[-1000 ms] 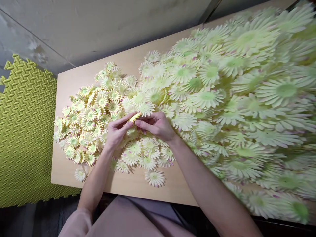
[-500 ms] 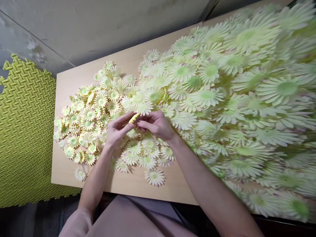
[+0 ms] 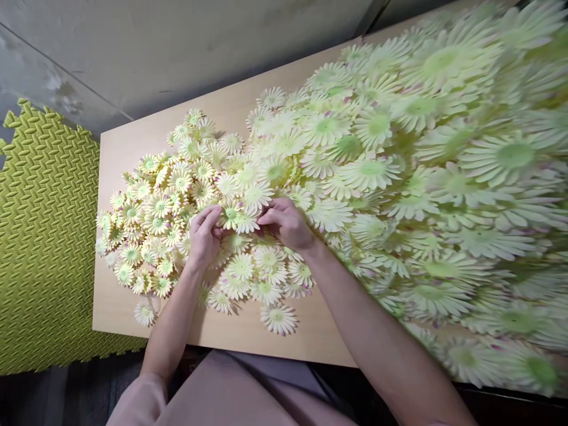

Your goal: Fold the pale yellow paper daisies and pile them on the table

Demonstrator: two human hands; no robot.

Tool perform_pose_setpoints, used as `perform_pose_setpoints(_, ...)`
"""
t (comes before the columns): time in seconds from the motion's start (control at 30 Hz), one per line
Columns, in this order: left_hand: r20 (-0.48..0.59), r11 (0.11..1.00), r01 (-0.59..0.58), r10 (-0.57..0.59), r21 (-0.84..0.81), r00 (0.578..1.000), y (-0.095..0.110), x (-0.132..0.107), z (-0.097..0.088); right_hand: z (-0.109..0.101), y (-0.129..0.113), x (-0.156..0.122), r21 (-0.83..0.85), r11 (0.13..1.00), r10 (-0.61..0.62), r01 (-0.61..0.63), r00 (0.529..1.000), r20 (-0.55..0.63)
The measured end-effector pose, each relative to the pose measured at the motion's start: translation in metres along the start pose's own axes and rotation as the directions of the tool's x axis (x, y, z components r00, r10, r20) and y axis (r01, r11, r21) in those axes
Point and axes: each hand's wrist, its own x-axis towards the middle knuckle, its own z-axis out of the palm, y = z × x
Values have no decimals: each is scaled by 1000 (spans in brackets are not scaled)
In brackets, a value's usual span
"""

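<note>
Between my hands are pale artificial daisy heads with green centres and narrow cream petals. My left hand (image 3: 206, 235) pinches the left edge of a daisy head (image 3: 230, 213) between thumb and fingers. My right hand (image 3: 286, 225) is closed too, thumb against fingers, by the petals of a second daisy head (image 3: 247, 223). That one lies against the lower right of the first and partly covers it. My curled right fingertips are partly hidden. Below my hands lies a cluster of loose daisy heads (image 3: 265, 291), with a single daisy head (image 3: 278, 318) near the front edge.
A heap of smaller-looking daisy heads (image 3: 158, 205) lies left, and a much larger heap (image 3: 371, 168) spreads right, touching the middle cluster. Everything rests on a light wooden board (image 3: 116, 313). A yellow-green foam mat (image 3: 48, 236) stands at the left; a grey wall (image 3: 213, 47) rises behind.
My hands have drawn slightly apart. The yellow piece seen edge-on between them has turned, and daisy faces now show upward there. My left fingers have folded into a tighter pinch.
</note>
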Motion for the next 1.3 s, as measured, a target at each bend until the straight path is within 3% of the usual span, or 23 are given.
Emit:
perform_pose_setpoints(0.13, 140, 995, 53, -41, -81, 989, 6, -5, 4, -5, -1, 3, 182, 981, -37, 72, 981, -188)
perform_pose_setpoints(0.23, 177, 996, -9, 26, -93, 984, 11, -4, 3, -6, -10, 3, 316, 935, -69, 158, 959, -276)
perform_pose_setpoints(0.33, 134, 996, -76, 81, -44, 988, 10, -1, 0, -4, -17, 3, 276, 952, -68, 131, 972, -224)
perform_pose_setpoints(0.47, 104, 998, -54, 56, -18, 993, 2, 2, -1, 1, -15, 2, 153, 983, -89, 106, 990, -109)
perform_pose_setpoints(0.63, 140, 998, -50, 45, 33, 989, 3, -1, 0, 2, -9, -1, -8, 989, -145, 145, 989, 26)
perform_pose_setpoints(0.77, 189, 989, -105, 84, 105, 978, 4, -4, -1, 5, -10, -2, -89, 985, -148, 149, 989, 24)
perform_pose_setpoints(0.97, 150, 976, -179, 159, 127, 976, 0, -1, -4, 2, -13, -1, 120, 992, -24, 44, 987, -161)
perform_pose_setpoints(1.07, 131, 974, -184, 167, 132, 977, -1, 0, -5, 1, -14, -1, 111, 994, 0, 15, 991, -133)
perform_pose_setpoints(1.3, 129, 978, -174, 159, 117, 979, -1, 1, -6, 1, -11, -2, 38, 993, -114, 114, 993, 0)
